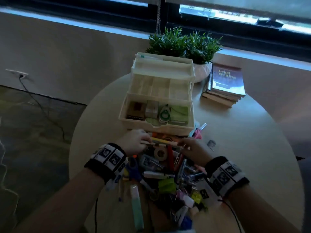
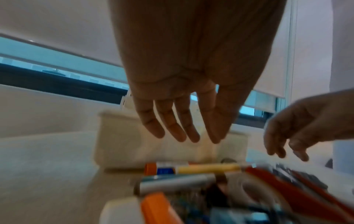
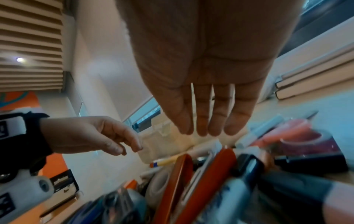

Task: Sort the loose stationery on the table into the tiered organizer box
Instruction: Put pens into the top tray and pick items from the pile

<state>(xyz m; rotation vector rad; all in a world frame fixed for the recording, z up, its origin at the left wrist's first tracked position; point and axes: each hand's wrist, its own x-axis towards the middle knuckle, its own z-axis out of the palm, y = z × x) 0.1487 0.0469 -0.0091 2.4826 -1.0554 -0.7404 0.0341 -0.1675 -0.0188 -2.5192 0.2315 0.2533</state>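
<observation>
The cream tiered organizer box (image 1: 156, 127) stands open at the middle of the round table, its lower tray holding sticky notes and small boxes and its upper tray bare. Just in front of it lies a heap of loose stationery (image 1: 161, 175). At the heap's far edge lie a yellow marker (image 1: 161, 140) (image 2: 208, 168) and a white stick. My left hand (image 1: 137, 142) (image 2: 184, 109) is at their left end, my right hand (image 1: 191, 147) (image 3: 206, 106) at their right end. Both wrist views show straight fingers held above the heap, gripping nothing.
A tape roll (image 1: 160, 153), orange-red handles (image 3: 210, 174), pens and clips fill the heap. Two potted plants (image 1: 183, 44) stand behind the box. A stack of books (image 1: 225, 84) lies at the right rear. The table edge (image 1: 74, 140) curves close on the left.
</observation>
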